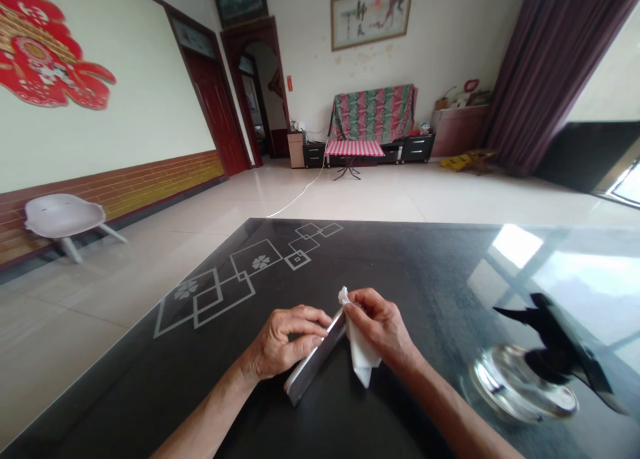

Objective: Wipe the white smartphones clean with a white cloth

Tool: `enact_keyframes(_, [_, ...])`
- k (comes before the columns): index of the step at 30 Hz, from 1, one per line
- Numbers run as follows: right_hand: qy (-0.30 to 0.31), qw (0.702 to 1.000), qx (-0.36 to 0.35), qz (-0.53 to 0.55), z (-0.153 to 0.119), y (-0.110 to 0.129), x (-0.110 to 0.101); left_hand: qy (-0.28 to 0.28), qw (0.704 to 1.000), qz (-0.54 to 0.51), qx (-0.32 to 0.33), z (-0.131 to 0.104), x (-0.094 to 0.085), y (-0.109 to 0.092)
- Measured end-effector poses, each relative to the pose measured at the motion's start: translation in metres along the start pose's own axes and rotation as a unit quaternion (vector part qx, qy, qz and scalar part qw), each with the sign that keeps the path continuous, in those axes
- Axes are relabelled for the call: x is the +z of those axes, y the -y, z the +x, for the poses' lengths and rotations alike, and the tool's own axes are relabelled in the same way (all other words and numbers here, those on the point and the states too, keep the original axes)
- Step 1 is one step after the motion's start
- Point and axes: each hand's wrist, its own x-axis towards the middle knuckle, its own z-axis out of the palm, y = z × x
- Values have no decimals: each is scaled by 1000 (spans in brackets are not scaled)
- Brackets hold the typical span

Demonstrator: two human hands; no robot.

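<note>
A flat, dark object with a silvery edge (pixel 316 362) is held slanting above the black table. My left hand (pixel 287 339) grips its left side between thumb and fingers. At its far upper end, my right hand (pixel 377 319) pinches a white cloth or tissue (pixel 364 356) against it. A tip of the white material sticks up over the end, and the rest hangs below my right fingers. What exactly the dark object is, I cannot tell.
A clear spray bottle with a black nozzle (pixel 523 382) is at the right on the glossy black table (pixel 400 272). Beyond the table are a white chair (pixel 65 217) and a small striped table (pixel 355 148).
</note>
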Motion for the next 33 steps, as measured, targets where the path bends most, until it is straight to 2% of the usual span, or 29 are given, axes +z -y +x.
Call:
enact_keyframes(4, [-56,996,-63,-41,-3,-1,10,-8,1000,-6,-9,0,-2,2])
enact_keyframes(7, [-111,984,-119,-71,-16,-1,18,-2,1000,-14,0,0,-1,0])
enact_keyframes(9, [-131,980,-128,-79,-27,-1,22,2,1000,-16,5,0,1,-1])
enact_keyframes(17, [-89,987,-108,-82,-64,8,50,-31,999,-21,4,-4,-1,9])
enact_keyframes(22, [-53,983,-137,-114,-76,9,61,-32,999,-33,0,-5,-2,14])
enact_keyframes(27, [-93,973,-159,-143,-60,-2,51,-36,998,-46,1,-3,-1,14])
enact_keyframes(33, [-128,968,-134,-168,-26,-10,40,-48,996,-55,-57,-3,1,11])
